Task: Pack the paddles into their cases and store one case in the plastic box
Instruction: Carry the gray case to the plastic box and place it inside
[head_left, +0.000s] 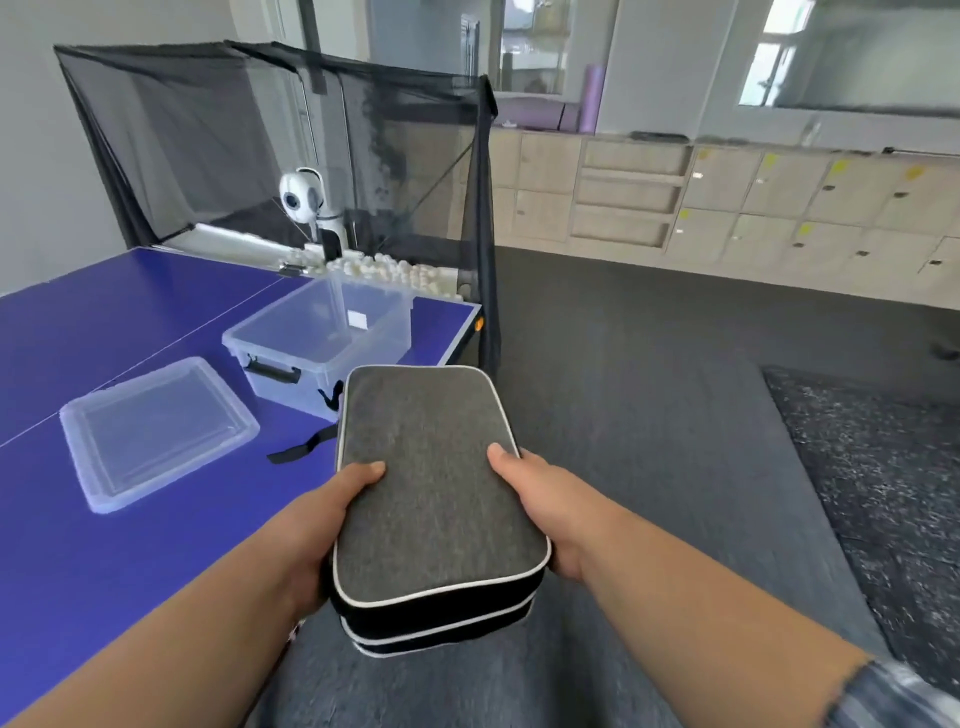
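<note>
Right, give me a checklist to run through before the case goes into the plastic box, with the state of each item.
1. Case held firmly: ok, left hand and right hand grip its two long sides.
2. Case zipped shut: cannot tell; the near edge looks closed, the zip is not visible.
3. Plastic box open: ok, its lid lies apart on the table.
4. Box has room: ok, it looks empty through the clear walls.
5. Path to the box free: ok, nothing stands between case and box.
6. Loose strap clear of the rim: cannot tell; it hangs off the case's left side.
</note>
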